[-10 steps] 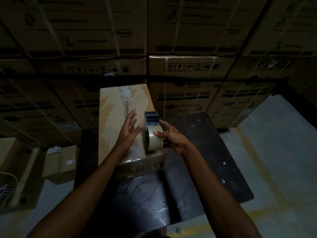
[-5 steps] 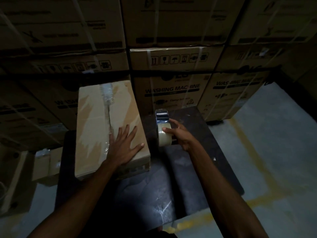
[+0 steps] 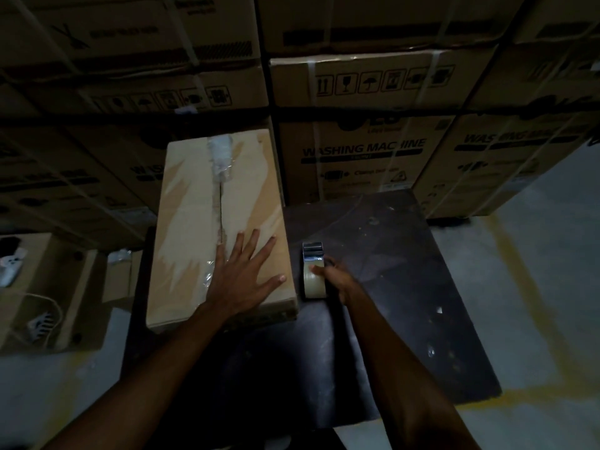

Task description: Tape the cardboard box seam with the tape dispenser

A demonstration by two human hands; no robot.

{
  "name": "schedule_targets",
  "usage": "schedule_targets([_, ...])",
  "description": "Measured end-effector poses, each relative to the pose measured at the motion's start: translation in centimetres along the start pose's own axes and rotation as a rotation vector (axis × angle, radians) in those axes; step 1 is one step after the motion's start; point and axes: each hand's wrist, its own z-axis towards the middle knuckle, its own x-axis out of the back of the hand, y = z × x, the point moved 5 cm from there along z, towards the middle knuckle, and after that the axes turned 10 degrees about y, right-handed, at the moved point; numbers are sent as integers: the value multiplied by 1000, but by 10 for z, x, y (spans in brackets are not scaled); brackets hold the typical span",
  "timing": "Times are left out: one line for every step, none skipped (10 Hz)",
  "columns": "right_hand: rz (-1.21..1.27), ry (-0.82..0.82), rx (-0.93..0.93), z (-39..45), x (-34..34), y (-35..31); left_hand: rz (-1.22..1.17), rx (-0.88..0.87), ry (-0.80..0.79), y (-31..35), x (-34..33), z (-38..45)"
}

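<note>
A long cardboard box (image 3: 191, 228) lies on a dark table (image 3: 389, 254), its centre seam running away from me. Crumpled clear tape covers the seam's far end, and shiny tape lies near the front. My left hand (image 3: 243, 277) rests flat on the box's near right part, fingers spread, beside the seam. My right hand (image 3: 337, 280) grips the tape dispenser (image 3: 313, 271), which holds a roll of tape and a metal blade guard. The dispenser sits low over the table just right of the box's near corner.
Stacked washing machine cartons (image 3: 357, 151) form a wall behind the table. Smaller open cartons (image 3: 48, 287) stand on the floor at the left. Grey concrete floor (image 3: 535, 287) with yellow markings lies to the right.
My right hand has carried the dispenser off the box top, rightward and down beside the box. My left hand has gone from the seam to lying flat on the box.
</note>
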Motion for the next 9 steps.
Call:
schedule_targets([-6, 28, -38, 23, -2, 21, 0, -12, 11, 0, 1, -1])
schedule_targets([-13, 43, -26, 30, -2, 23, -10, -14, 30, 1, 2, -1])
schedule_targets([-32, 27, 28, 28, -4, 14, -8, -6, 41, 1, 2, -1])
schedule_targets([-54, 57, 98, 28, -6, 11, -1, -4, 47, 0, 2, 0])
schedule_targets([-98, 164, 164, 45, -5, 23, 2, -3, 50, 0, 0, -1])
schedule_targets([-131, 181, 183, 41, -8, 23, -14, 1, 69, 0, 0, -2])
schedule_targets([-290, 218, 299, -13, -8, -12, -7, 13, 74, -2, 3, -1])
schedule_targets([-390, 396, 577, -58, 1, -57, 20, -30, 166, 8, 17, -4])
schedule_targets([-317, 417, 859, -99, -9, -116, -18, 10, 256, 1, 39, 1])
